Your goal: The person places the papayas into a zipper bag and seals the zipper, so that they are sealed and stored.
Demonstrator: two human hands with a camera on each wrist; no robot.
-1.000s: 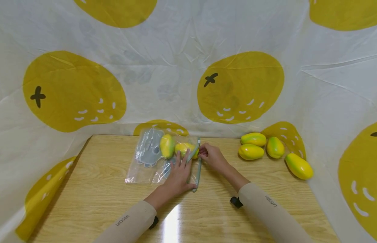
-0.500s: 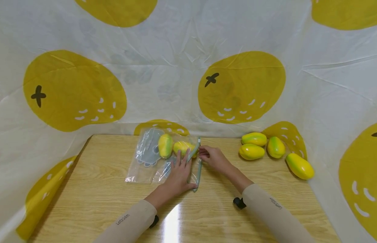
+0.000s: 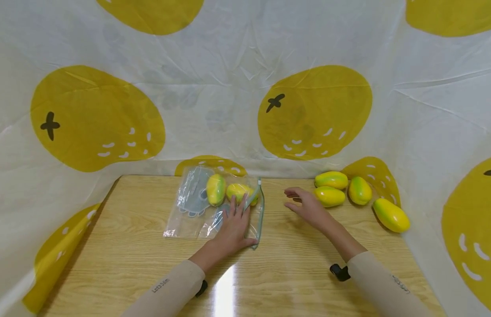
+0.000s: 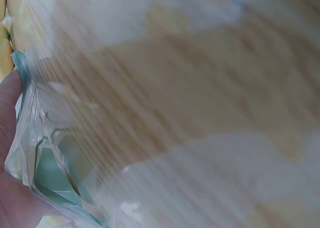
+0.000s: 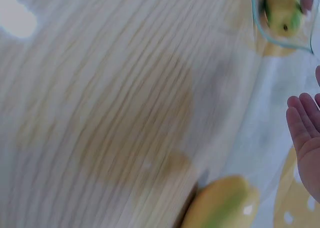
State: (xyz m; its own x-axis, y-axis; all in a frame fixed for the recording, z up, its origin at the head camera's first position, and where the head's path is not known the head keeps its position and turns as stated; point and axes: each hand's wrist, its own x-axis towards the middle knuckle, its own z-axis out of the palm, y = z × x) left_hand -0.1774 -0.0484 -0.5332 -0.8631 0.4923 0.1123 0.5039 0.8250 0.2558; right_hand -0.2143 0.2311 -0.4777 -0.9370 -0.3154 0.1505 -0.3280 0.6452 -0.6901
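A clear zip bag (image 3: 172,224) with a grey-green edge and a pale blue print lies flat near the back of the table. Inside it are two yellow-green, papaya-like fruits (image 3: 216,189). My left hand (image 3: 231,231) rests on the bag with fingers spread, its fingertips at the right-hand fruit (image 3: 237,191); in the left wrist view the thumb (image 4: 7,108) lies along the bag's edge. My right hand (image 3: 310,209) is held apart from the bag, empty, fingers loosely extended. It overlaps the end of a loose fruit (image 3: 330,197) in the head view.
Beside that loose fruit on the right are more of the same kind: one behind (image 3: 331,180), one to its right (image 3: 360,191) and one near the table's right edge (image 3: 391,215). A fruit-printed white cloth (image 3: 214,114) walls the wooden table (image 3: 122,255) at back and sides.
My right hand has left the bag's edge and moved right toward the loose fruits, its fingers opening. The bag's right edge has settled slightly; my left hand stays in place.
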